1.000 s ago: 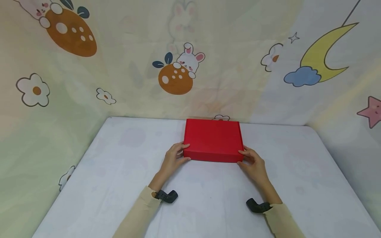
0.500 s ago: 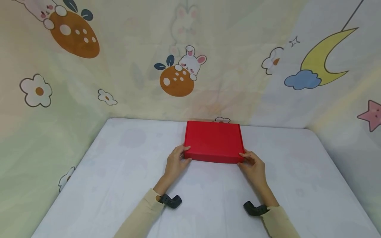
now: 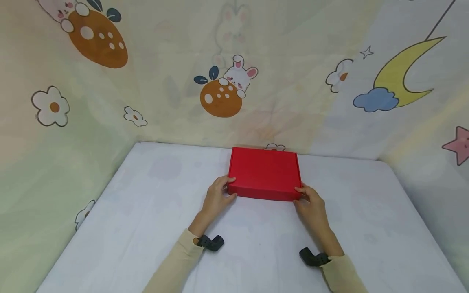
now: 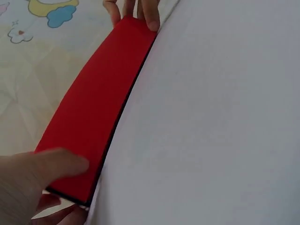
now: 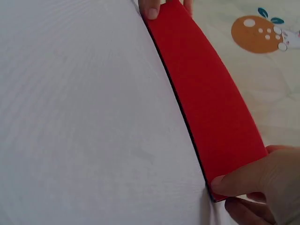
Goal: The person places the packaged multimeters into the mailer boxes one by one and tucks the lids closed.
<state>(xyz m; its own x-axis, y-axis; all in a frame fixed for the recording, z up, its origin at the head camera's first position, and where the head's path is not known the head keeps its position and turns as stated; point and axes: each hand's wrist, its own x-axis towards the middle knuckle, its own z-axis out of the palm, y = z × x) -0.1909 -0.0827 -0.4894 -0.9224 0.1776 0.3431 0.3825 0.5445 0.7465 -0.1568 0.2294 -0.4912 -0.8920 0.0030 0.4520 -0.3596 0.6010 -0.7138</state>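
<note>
A flat red box [image 3: 264,173] lies closed on the white table [image 3: 146,228], near its far edge. My left hand [image 3: 217,197] grips the box's near left corner, thumb on the lid and fingers at its side. My right hand [image 3: 310,203] grips the near right corner the same way. In the left wrist view the red box [image 4: 98,108] runs away from my left hand [image 4: 42,173] towards the other hand's fingertips [image 4: 151,14]. In the right wrist view the red box [image 5: 206,93] ends at my right hand [image 5: 255,183].
A cloth backdrop [image 3: 234,73] printed with rabbits, carrots, a moon and stars rises right behind the box and along both sides of the table. Black wrist mounts [image 3: 210,243] sit on both cream sleeves.
Both hands have stayed on the box's near corners. The box looks to have slid a touch away from me, and the view has shifted slightly.
</note>
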